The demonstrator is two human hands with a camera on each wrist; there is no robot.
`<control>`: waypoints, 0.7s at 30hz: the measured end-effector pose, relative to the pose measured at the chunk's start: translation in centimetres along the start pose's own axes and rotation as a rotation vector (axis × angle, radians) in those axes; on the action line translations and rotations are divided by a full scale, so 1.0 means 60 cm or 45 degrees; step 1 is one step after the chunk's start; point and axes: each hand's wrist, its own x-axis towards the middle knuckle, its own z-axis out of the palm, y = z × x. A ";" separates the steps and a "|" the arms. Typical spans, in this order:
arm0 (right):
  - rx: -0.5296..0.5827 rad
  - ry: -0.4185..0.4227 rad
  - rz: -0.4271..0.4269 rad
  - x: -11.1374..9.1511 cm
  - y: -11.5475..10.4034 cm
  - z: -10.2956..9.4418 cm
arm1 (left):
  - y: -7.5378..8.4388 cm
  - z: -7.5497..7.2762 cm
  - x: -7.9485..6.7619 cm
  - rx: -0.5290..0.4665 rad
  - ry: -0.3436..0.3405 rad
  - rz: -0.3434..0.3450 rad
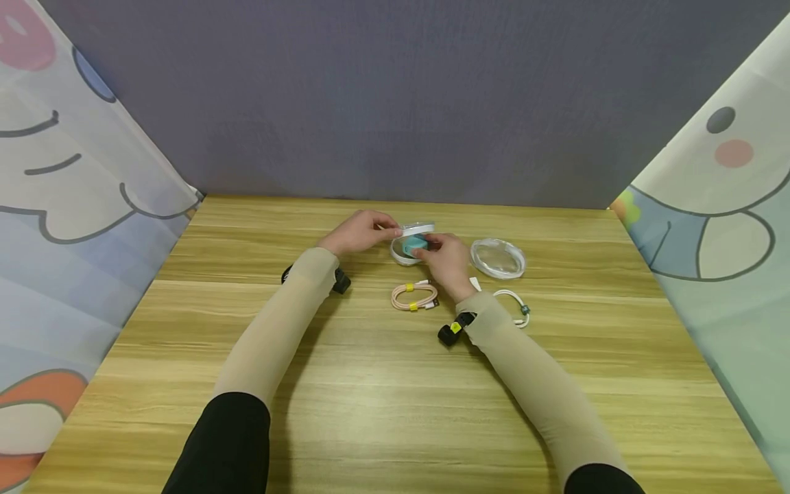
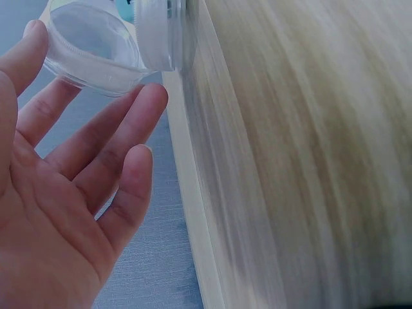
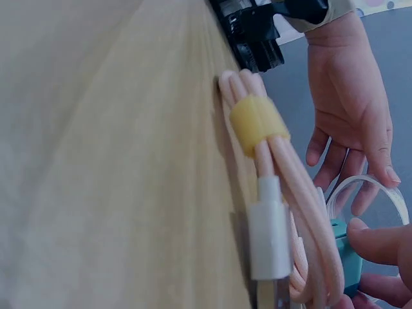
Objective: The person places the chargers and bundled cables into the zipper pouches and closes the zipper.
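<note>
Table (image 1: 358, 412): wood-grained; clock centred on the open case (image 1: 402, 260), head view.
Left hand (image 1: 356, 233): ten o'clock, thumb and finger pinching the case's lid (image 1: 418, 230).
Right hand (image 1: 450, 263): three o'clock, thumb and fingers grasping the teal block (image 1: 413, 245).
Clear round container (image 1: 501, 274): three o'clock, farther out.
White cable (image 1: 509, 291): four o'clock, partly behind the right sleeve (image 1: 537, 374).
Pink cable (image 3: 310, 203): coiled, six o'clock.
Teal block: at the open case; whether inside, cannot tell.
</note>
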 end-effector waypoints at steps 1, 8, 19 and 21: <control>-0.022 -0.003 -0.007 0.001 -0.001 0.000 | 0.000 0.000 0.000 -0.001 0.000 -0.001; -0.006 -0.059 -0.026 0.001 -0.001 -0.004 | -0.004 -0.001 0.001 -0.009 -0.002 0.014; 0.218 -0.129 -0.026 -0.007 0.007 -0.017 | -0.006 -0.002 0.000 0.008 0.012 0.011; 0.233 -0.132 -0.028 -0.008 0.009 -0.018 | -0.007 -0.002 0.000 0.004 0.016 0.011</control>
